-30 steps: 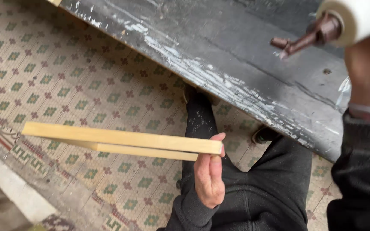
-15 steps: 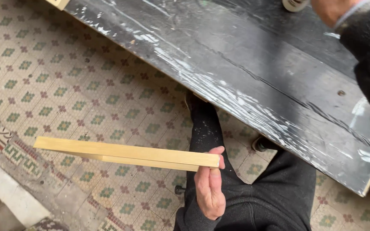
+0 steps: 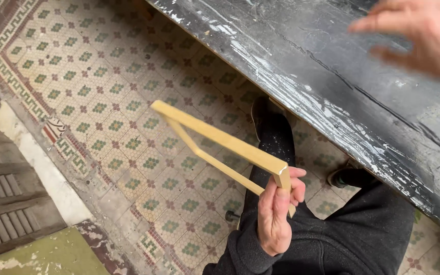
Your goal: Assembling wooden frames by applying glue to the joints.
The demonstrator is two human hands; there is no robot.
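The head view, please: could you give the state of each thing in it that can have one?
Left hand: closed around one end of the wooden board.
Wooden board: held on edge, tilted, off the floor.
Right hand: open, empty, blurred, above the black plank.
Black plank: scuffed, streaked with white.
Tiled floor: patterned, worn.

Old building interior under repair or used as a workshop, worn patterned mosaic tile floor (image 3: 103, 102) with a Greek-key border, scuffed black bench (image 3: 332, 86) streaked with white paint, peeling green surface (image 3: 47, 254), dust-flecked dark work trousers (image 3: 362, 239)
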